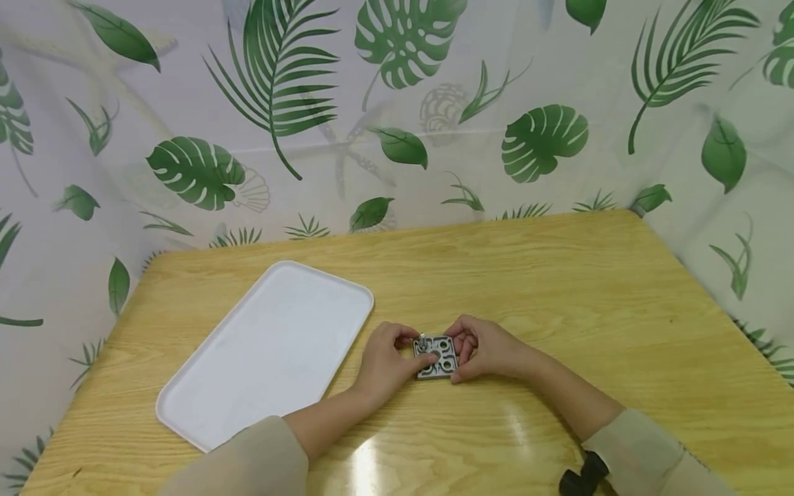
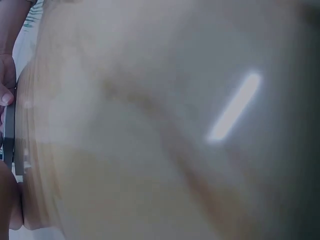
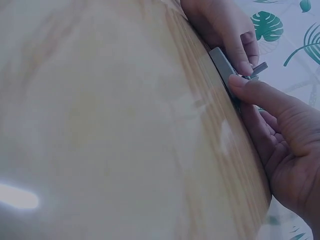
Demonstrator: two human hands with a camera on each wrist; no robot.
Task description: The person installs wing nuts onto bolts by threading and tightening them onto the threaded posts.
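A small grey metal plate (image 1: 436,358) lies flat on the wooden surface (image 1: 558,289), near the middle of its front part. The plate is square and has several round holes, and a short metal pin (image 1: 422,338) stands upright at its far left corner.

The left hand (image 1: 386,364) is at the left edge of the plate. Its thumb lies on the top face of the plate and its fingers curl toward the pin, so the grip of this hand is closed on the plate. The right hand (image 1: 482,348) is at the right edge of the plate. Its fingers are bent around that edge and the thumb presses against the near right corner, so this grip is also closed on the plate. Both forearms rest on the surface, and both wear light beige sleeves.

In the right wrist view the plate (image 3: 223,65) shows edge-on, thin and grey, between the fingertips of the two hands. In the left wrist view only a blurred strip of the plate (image 2: 10,135) shows at the left border; the rest is the surface, out of focus.

A white rectangular tray (image 1: 267,351) lies on the surface just left of the left hand, turned at an angle. Behind the surface hangs a light cloth (image 1: 397,124) printed with green leaves.
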